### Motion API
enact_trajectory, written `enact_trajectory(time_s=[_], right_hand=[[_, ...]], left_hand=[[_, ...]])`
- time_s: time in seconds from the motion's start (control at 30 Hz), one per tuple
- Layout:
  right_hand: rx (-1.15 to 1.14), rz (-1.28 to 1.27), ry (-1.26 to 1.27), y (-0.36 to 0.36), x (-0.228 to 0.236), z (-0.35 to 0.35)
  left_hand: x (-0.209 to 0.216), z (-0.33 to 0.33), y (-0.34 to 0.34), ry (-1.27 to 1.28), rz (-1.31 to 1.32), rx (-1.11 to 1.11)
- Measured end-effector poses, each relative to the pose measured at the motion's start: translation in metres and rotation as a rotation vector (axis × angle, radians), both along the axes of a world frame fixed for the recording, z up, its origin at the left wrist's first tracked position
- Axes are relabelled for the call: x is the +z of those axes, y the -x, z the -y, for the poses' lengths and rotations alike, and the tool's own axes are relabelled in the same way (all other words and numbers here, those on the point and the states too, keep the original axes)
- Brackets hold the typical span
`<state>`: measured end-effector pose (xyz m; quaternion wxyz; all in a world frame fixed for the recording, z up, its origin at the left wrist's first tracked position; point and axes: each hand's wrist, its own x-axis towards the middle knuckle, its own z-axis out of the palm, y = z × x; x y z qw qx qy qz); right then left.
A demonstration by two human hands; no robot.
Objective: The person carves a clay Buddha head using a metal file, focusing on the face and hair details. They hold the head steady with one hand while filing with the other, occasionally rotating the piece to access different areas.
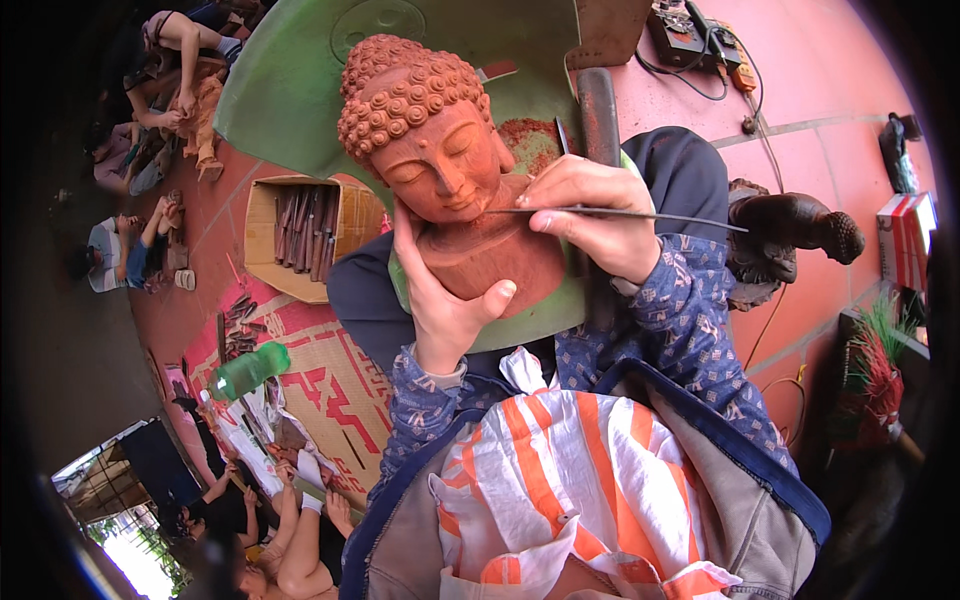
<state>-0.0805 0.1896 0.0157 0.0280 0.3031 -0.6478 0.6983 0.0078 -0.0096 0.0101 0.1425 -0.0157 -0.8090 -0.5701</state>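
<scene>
One left hand (440,312) cupping carved bust (428,160), thumb (497,296) splayed — right hand (600,215) pinching rod (685,217)

Soft, diffuse daylight fills the middle of the view, showing the curls of the carved bust (430,150) clearly, with only gentle shade beneath its chin. The tiled floor (820,85) at upper right is palest, its pink almost washed out, while the far left sinks into gloom and the seated people (112,250) there look dim and soft. At lower left an opening (138,572) to the outdoors burns to plain white (its foliage (172,568) barely survives the glare). Small highlights glint on the dark carving (800,222) at right. The fisheye lens bends the floor's straight lines into arcs, squeezes everything near the rim, and leaves the corners black.
</scene>
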Motion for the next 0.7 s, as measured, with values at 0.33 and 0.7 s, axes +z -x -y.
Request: enact_trajectory(time_s=[0.33, 0.7], right_hand=[[-0.05, 0.154, 0.039, -0.001, -0.002, 0.0], [-0.043, 0.13, 0.055, -0.008, -0.003, 0.002]], left_hand=[[0.004, -0.003, 0.003, -0.028, 0.023, -0.013], [0.005, -0.007, 0.005, -0.062, 0.012, -0.017]])
